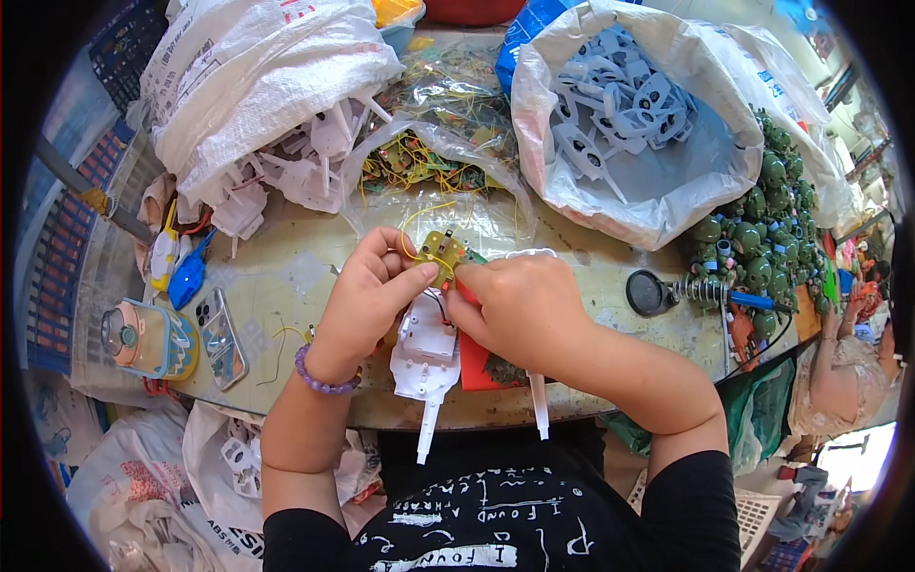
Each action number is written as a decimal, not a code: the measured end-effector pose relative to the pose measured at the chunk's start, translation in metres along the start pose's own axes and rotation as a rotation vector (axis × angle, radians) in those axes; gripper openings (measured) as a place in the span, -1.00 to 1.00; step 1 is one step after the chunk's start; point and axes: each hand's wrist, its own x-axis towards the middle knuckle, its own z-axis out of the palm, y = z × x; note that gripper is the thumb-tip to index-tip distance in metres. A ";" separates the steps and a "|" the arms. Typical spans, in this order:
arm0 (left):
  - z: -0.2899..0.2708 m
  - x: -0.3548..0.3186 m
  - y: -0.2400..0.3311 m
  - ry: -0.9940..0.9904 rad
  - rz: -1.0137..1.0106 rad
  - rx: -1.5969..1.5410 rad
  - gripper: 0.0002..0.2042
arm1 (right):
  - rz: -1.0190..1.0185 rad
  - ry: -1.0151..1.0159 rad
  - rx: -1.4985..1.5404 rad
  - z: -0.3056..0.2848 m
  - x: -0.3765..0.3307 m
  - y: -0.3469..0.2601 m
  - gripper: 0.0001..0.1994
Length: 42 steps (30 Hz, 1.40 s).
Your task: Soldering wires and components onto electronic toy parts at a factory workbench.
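Pinching a small yellow-green circuit board [439, 252] between closed fingers, the left hand [367, 296] steadies it while the right hand [519, 305], curled shut, holds the white plastic part [424, 357]; a firm grip seems wise.

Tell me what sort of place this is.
Probably a small toy-assembly workshop: a large white woven sack of pale plastic parts, a heap of green toy figures and a clear bag of tangled yellow wires crowd the worn work table, where both hands join a small yellowish circuit board to a white plastic housing.
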 end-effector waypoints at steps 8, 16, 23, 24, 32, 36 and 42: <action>-0.005 0.000 0.004 -0.054 -0.032 0.062 -0.77 | -0.012 0.129 0.006 -0.003 -0.006 0.004 -0.89; -0.002 -0.004 0.003 -0.017 0.087 0.236 -0.76 | -0.152 0.256 0.135 -0.019 -0.003 0.012 -0.86; -0.001 -0.003 -0.001 -0.004 0.234 0.399 -0.76 | -0.326 0.159 0.112 -0.013 -0.018 0.008 -0.79; 0.000 -0.003 0.000 0.003 0.243 0.434 -0.76 | -0.324 0.159 0.110 -0.012 -0.016 0.008 -0.79; 0.005 -0.006 0.001 -0.001 0.276 0.425 -0.78 | 0.295 0.057 1.013 -0.015 0.023 0.037 -0.85; 0.009 -0.008 0.004 -0.028 0.279 0.450 -0.78 | 0.241 0.019 0.866 -0.017 0.029 0.036 -0.87; 0.001 -0.007 0.000 0.024 0.353 0.724 -0.76 | 0.331 -0.143 0.834 -0.024 0.036 0.033 -0.87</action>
